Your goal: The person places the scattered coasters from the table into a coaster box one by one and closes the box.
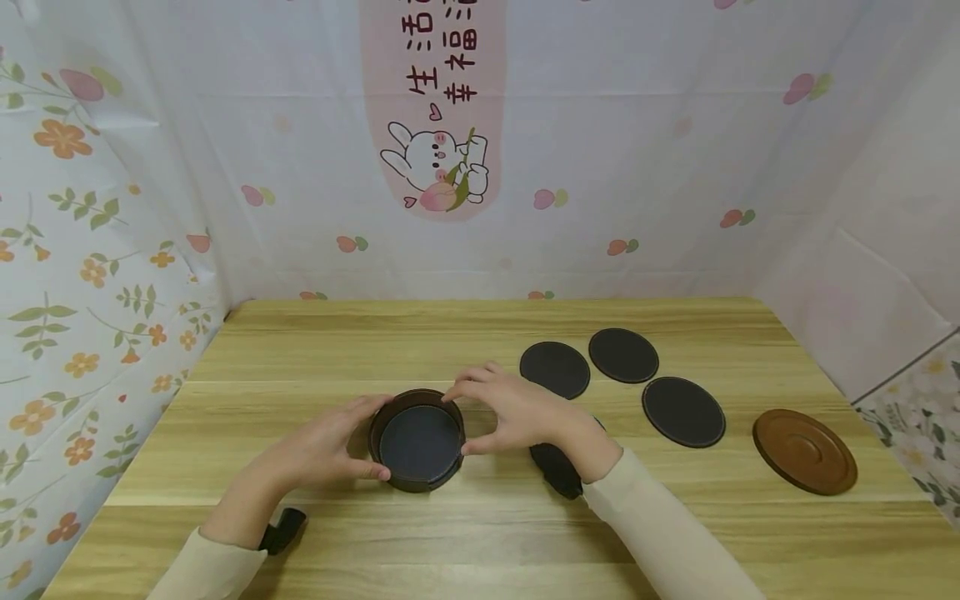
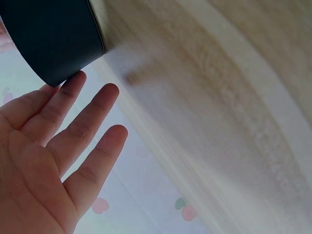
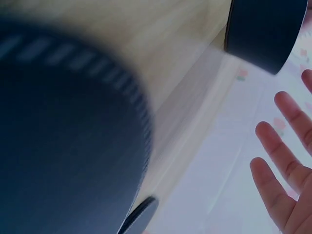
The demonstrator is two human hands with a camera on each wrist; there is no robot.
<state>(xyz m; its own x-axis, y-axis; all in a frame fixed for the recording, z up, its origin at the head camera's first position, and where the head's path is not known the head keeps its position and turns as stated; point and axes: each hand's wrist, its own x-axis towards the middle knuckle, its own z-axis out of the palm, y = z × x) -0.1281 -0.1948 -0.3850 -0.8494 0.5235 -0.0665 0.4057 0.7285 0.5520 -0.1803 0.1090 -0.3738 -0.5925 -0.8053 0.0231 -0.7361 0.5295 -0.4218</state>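
A round dark coaster holder [image 1: 411,484] with a brown inner wall stands on the table, and a dark disc [image 1: 420,442] lies inside it. My left hand [image 1: 333,446] is at its left side, fingers spread loosely. In the left wrist view one fingertip is right at the lower edge of the holder's wall [image 2: 58,39]. My right hand [image 1: 517,412] arches at the opposite side, fingertips close to the rim. The right wrist view shows its fingers [image 3: 273,141] extended and apart, below the holder [image 3: 265,34].
Three dark round coasters [image 1: 555,369], [image 1: 623,356], [image 1: 683,412] lie flat behind and right of my right hand. Another coaster [image 1: 557,471] is partly hidden under my right wrist. A brown round disc [image 1: 804,452] lies farther right. Floral curtain [image 1: 570,150] hangs behind the table [image 1: 420,542].
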